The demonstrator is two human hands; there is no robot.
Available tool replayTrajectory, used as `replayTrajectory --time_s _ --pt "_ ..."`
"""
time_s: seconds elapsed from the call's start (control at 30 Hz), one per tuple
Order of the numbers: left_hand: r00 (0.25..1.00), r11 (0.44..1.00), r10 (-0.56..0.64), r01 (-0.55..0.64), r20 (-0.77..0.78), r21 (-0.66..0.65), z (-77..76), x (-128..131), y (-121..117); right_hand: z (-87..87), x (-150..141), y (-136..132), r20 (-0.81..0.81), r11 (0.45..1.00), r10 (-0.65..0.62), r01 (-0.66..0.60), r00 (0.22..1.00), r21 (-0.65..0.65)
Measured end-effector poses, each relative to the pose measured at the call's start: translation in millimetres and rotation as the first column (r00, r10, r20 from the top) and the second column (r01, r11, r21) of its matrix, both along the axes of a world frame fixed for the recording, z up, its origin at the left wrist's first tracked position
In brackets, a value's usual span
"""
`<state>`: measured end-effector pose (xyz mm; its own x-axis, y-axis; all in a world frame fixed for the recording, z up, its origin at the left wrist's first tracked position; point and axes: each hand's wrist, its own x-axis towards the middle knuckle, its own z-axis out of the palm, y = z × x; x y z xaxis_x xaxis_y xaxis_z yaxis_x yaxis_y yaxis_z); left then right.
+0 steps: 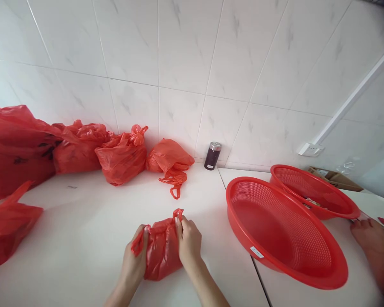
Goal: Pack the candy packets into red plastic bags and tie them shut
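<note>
A small red plastic bag (pixel 162 251) with something bulky inside rests on the white table in front of me. My left hand (pixel 135 256) is closed on its left top corner, thumb pressed on the gathered plastic. At the right top corner, my right hand (pixel 189 238) pinches the other end, with a twist of handle poking up above the thumb. What the bag contains is hidden. Beyond my hands lies another red bag (pixel 169 155), its loose handles trailing toward me.
Several filled red bags (pixel 121 157) line the tiled wall at the left, and another bag (pixel 9 230) sits nearer. A dark flask (pixel 213 156) stands by the wall. Two red baskets (pixel 265 230) occupy the right, where another person's arm (pixel 374 247) reaches in beside a cardboard box (pixel 336 178).
</note>
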<state>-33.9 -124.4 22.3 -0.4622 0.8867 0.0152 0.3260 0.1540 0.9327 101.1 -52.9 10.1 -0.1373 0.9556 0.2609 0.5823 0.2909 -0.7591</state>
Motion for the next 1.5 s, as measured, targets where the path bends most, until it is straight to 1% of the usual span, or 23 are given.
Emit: replayTrajectory --time_s 0.07,0.13,0.23,0.37,0.47,0.6,0.73,0.83,0.93,1.03,1.13,1.2,1.27,1.3,1.33,1.4,1.43,1.47,1.5 --pt "0.997 0.999 -0.020 0.017 -0.080 -0.041 -3.3 -7.9 5.2 -4.6 8.7 8.5 0.035 1.000 -0.023 0.023 0.999 -0.019" --pt "0.979 0.995 -0.050 0.032 -0.199 -0.090 -5.8 -18.8 9.4 -8.8 18.0 19.3 0.042 0.999 -0.042 0.043 0.998 -0.028" --pt "0.922 0.989 -0.101 0.054 -0.374 -0.134 -8.1 -30.0 14.7 -15.7 25.4 31.6 0.062 0.997 -0.070 0.071 0.996 -0.009" --pt "0.839 0.986 -0.154 0.095 -0.523 -0.138 -10.6 -30.6 19.0 -24.0 24.1 35.9 0.086 0.996 -0.090 0.089 0.992 0.013" --pt "0.797 0.983 -0.179 0.124 -0.577 -0.134 -12.1 -28.7 19.8 -26.8 22.9 35.0 0.088 0.996 -0.092 0.091 0.992 0.011" --pt "0.771 0.983 -0.179 0.119 -0.611 -0.137 -14.4 -28.1 19.6 -27.4 23.5 33.6 0.066 0.996 -0.084 0.085 0.994 -0.012" --pt "0.773 0.986 -0.161 0.098 -0.614 -0.135 -16.9 -27.9 20.1 -26.6 25.8 34.0 -0.010 0.995 -0.083 0.083 0.996 -0.050" --pt "0.795 0.989 -0.135 0.069 -0.591 -0.133 -15.6 -30.0 18.9 -24.6 31.9 36.8 -0.119 0.989 -0.116 0.104 0.986 -0.101" --pt "0.839 0.989 -0.095 0.021 -0.536 -0.144 -10.0 -35.8 12.5 -21.8 40.4 41.4 -0.267 0.979 -0.142 0.096 0.953 -0.178" --pt "0.897 0.985 -0.060 -0.019 -0.439 -0.174 -4.1 -44.1 2.2 -19.9 45.3 44.9 -0.401 0.969 -0.135 0.036 0.906 -0.246" --pt "0.942 0.980 -0.017 -0.052 -0.336 -0.194 -1.3 -53.1 -5.9 -19.5 45.3 45.3 -0.493 0.960 -0.127 -0.019 0.861 -0.280" --pt "0.962 0.979 -0.012 -0.044 -0.272 -0.197 1.0 -59.8 -8.1 -19.5 44.3 44.2 -0.532 0.957 -0.114 -0.050 0.839 -0.285" --pt "0.976 0.981 -0.032 -0.011 -0.217 -0.193 7.3 -67.3 -8.0 -19.4 44.0 42.8 -0.559 0.957 -0.096 -0.078 0.824 -0.279" --pt "0.978 0.984 -0.029 -0.008 -0.206 -0.178 12.8 -70.8 -7.3 -19.2 44.2 42.2 -0.572 0.958 -0.082 -0.093 0.816 -0.271" --pt "0.977 0.988 -0.001 -0.032 -0.214 -0.148 19.9 -73.6 -6.2 -18.8 44.4 41.5 -0.587 0.959 -0.065 -0.113 0.807 -0.261" --pt "0.953 0.989 0.126 -0.143 -0.276 -0.040 37.7 -74.5 -2.8 -17.8 44.8 40.4 -0.623 0.956 -0.024 -0.165 0.782 -0.244" --pt "0.928 0.978 0.207 -0.207 -0.309 0.033 46.7 -71.4 -0.4 -17.1 44.8 39.9 -0.643 0.951 -0.009 -0.192 0.766 -0.242" --pt "0.900 0.968 0.252 -0.231 -0.355 0.100 54.6 -65.5 2.7 -16.2 44.7 39.6 -0.662 0.945 0.001 -0.217 0.749 -0.244" --pt "0.877 0.969 0.242 -0.200 -0.415 0.144 60.4 -56.9 6.5 -15.3 44.7 39.3 -0.680 0.939 0.003 -0.235 0.733 -0.250"
